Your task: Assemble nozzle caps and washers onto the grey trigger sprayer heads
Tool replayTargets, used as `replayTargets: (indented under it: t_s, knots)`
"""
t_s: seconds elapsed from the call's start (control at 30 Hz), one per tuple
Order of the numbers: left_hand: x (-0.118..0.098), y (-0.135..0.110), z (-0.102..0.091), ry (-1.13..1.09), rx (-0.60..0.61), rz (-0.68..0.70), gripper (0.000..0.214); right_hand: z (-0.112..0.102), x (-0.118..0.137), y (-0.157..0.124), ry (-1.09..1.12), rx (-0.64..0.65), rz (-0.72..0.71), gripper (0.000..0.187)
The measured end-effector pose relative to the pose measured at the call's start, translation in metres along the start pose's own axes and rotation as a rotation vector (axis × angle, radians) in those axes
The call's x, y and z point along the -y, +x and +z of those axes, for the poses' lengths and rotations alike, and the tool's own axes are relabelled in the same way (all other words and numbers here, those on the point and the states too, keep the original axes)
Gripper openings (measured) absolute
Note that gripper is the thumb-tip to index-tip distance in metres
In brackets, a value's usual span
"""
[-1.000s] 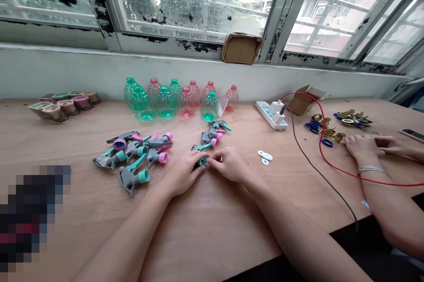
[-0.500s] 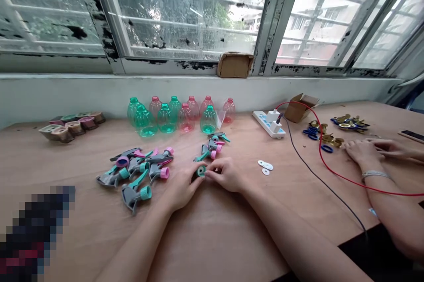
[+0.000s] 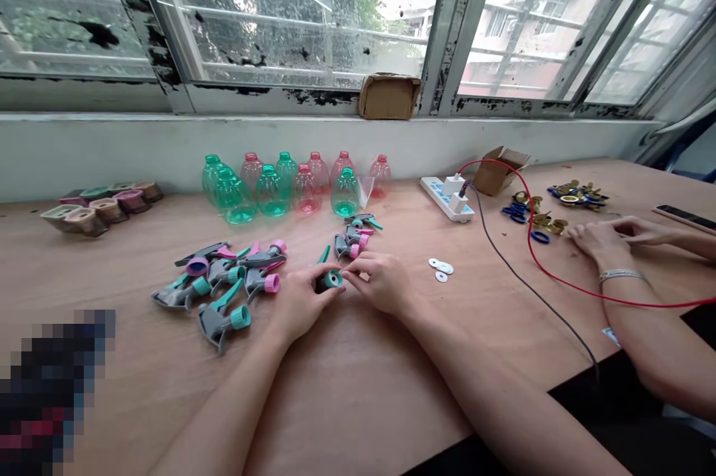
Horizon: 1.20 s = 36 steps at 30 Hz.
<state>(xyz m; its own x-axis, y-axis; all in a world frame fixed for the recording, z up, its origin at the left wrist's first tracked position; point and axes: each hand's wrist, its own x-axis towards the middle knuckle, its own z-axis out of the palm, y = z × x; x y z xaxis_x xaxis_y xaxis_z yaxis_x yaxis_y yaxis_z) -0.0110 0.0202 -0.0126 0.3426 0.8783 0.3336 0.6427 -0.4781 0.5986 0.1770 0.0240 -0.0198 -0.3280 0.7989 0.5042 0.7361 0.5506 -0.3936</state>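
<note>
My left hand (image 3: 302, 302) is closed around a grey trigger spray head with a teal collar (image 3: 334, 279), whose open end faces me and shows a pale centre. Its teal trigger points up beyond my fingers. My right hand (image 3: 380, 280) is closed too, thumb and index finger pinched at the collar's right edge; anything between those fingertips is too small to make out. Just behind my hands lies a small group of spray heads with pink collars (image 3: 356, 243). A larger pile of spray heads (image 3: 224, 282), teal and pink, lies to the left. White ring washers (image 3: 441, 267) rest on the right.
Green and pink clear bottles (image 3: 273, 192) stand along the wall. A power strip (image 3: 447, 198) with red and black cables lies right of them, beside a cardboard box (image 3: 500, 171). A co-worker's hands (image 3: 609, 237) rest near brass and blue parts (image 3: 579, 194). Stacked containers (image 3: 104, 206) sit far left.
My left hand has tilted the spray head, so its teal trigger now shows. My right fingertips have shifted to the collar's upper right edge. The whole view has moved slightly.
</note>
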Motion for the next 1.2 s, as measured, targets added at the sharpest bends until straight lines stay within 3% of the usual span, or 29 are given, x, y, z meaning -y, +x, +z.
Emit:
replayTargets:
  t_s: [0.17, 0.3, 0.5, 0.73, 0.97, 1.2]
  knots:
    - [0.002, 0.002, 0.003, 0.042, 0.017, 0.013, 0.034, -0.006, 0.001, 0.000, -0.193, 0.090, -0.027, 0.029]
    - [0.001, 0.002, 0.004, 0.100, 0.048, 0.035, 0.030, -0.008, 0.003, 0.001, -0.228, 0.171, -0.021, 0.021]
    - [0.003, 0.001, 0.001, 0.139, 0.155, 0.116, 0.030, -0.010, -0.008, 0.001, -0.092, 0.267, -0.086, 0.015]
    - [0.007, 0.000, -0.006, 0.030, 0.233, 0.175, 0.031, -0.006, -0.015, -0.002, 0.183, 0.298, -0.177, 0.007]
    - [0.007, 0.001, -0.008, -0.045, 0.195, 0.123, 0.028, 0.006, -0.018, -0.004, 0.349, 0.196, -0.114, 0.008]
    - [0.006, 0.002, -0.006, -0.079, 0.124, 0.064, 0.029, 0.005, -0.010, -0.003, 0.318, 0.096, -0.039, 0.011]
